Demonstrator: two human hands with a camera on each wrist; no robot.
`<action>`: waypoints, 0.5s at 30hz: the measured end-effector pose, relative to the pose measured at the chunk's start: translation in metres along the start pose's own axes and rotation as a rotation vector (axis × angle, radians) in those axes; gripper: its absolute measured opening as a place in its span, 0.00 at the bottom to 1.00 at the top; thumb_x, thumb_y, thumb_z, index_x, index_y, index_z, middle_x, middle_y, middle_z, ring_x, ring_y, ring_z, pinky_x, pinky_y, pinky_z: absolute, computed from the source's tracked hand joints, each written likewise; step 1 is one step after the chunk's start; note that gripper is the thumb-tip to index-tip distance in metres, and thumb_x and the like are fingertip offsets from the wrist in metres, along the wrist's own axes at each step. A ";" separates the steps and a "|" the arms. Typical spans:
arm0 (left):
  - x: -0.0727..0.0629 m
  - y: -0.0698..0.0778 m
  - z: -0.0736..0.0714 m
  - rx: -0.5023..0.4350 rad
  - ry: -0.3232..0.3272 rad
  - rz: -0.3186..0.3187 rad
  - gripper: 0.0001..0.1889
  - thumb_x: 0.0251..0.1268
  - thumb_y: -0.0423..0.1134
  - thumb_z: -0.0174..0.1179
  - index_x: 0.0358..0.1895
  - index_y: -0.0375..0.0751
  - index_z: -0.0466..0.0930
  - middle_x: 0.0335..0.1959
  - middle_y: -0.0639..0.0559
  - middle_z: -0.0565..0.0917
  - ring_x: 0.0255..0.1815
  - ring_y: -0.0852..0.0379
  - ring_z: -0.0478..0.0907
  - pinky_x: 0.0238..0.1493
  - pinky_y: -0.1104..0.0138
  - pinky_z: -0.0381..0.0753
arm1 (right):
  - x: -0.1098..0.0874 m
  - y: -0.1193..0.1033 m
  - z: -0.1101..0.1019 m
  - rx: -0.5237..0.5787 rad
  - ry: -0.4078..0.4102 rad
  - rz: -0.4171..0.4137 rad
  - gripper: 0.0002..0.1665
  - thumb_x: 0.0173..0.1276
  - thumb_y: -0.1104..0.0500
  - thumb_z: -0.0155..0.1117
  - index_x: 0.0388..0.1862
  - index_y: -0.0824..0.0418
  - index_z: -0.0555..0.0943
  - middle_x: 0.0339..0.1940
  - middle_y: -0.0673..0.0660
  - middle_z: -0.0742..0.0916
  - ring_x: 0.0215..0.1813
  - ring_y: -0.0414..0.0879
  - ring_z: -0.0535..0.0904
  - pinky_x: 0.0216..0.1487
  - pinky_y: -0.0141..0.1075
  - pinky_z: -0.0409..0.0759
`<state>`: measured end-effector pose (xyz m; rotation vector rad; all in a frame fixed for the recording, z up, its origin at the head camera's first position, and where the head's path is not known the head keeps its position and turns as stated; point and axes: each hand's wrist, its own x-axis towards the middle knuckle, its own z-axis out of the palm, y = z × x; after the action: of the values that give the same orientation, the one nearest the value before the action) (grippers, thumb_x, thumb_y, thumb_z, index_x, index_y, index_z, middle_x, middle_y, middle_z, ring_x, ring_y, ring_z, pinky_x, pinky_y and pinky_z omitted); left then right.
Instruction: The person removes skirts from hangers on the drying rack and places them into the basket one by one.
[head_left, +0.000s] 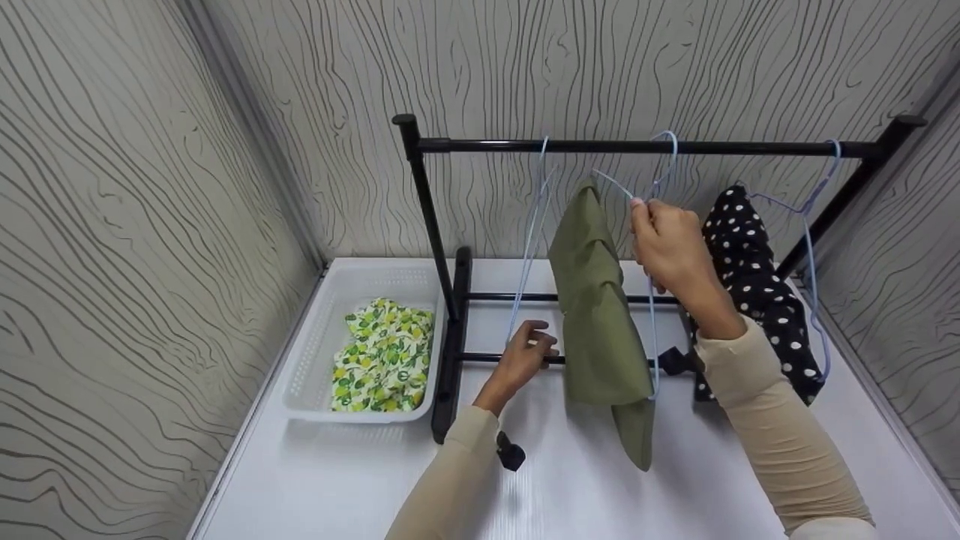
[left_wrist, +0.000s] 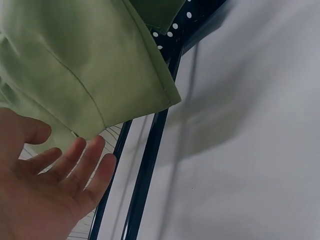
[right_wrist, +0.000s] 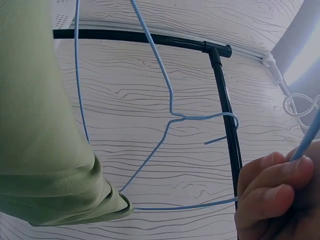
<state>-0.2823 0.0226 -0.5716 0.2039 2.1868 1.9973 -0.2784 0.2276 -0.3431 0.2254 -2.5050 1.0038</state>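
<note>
An olive-green garment (head_left: 604, 330) hangs on a light blue wire hanger (head_left: 653, 337), whose hook curls over the rack's top bar. My right hand (head_left: 671, 244) grips this hanger just below its hook, fingers curled round the wire, as the right wrist view also shows. Left of the garment, my left hand (head_left: 525, 356) is low, with loosely bent fingers. In the left wrist view these fingers (left_wrist: 75, 162) hold nothing and come right up to the garment's lower edge. A bare blue hanger (head_left: 531, 240) hangs above my left hand.
The black clothes rack (head_left: 495, 145) stands on a white table (head_left: 300, 480). At its right end a black polka-dot garment (head_left: 757, 285) hangs on another blue hanger (head_left: 812, 270). To the left, a white basket (head_left: 304, 360) holds a lemon-print cloth (head_left: 386, 356). Wood-patterned panels (head_left: 495, 67) surround the table.
</note>
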 end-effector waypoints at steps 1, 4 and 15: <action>0.000 -0.001 0.001 -0.007 0.002 -0.007 0.17 0.80 0.34 0.54 0.66 0.33 0.73 0.53 0.34 0.85 0.52 0.38 0.89 0.45 0.61 0.89 | 0.000 -0.001 0.001 0.007 0.000 0.001 0.31 0.90 0.48 0.42 0.33 0.66 0.80 0.14 0.52 0.78 0.04 0.36 0.66 0.05 0.32 0.66; 0.001 -0.003 0.002 -0.017 -0.003 -0.022 0.18 0.80 0.35 0.54 0.66 0.33 0.72 0.54 0.33 0.84 0.54 0.34 0.87 0.45 0.60 0.89 | -0.001 -0.005 0.002 0.026 -0.004 0.001 0.30 0.90 0.49 0.43 0.33 0.67 0.80 0.14 0.52 0.78 0.04 0.36 0.66 0.05 0.32 0.66; 0.001 -0.003 0.006 -0.101 -0.089 -0.125 0.29 0.87 0.43 0.44 0.81 0.31 0.54 0.64 0.33 0.80 0.58 0.41 0.87 0.58 0.50 0.88 | -0.003 -0.015 0.006 0.083 -0.007 -0.012 0.30 0.90 0.49 0.44 0.31 0.66 0.79 0.13 0.52 0.78 0.06 0.36 0.67 0.06 0.32 0.65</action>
<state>-0.2822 0.0281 -0.5751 0.1362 1.9882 1.9844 -0.2731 0.2123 -0.3394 0.2693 -2.4674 1.1056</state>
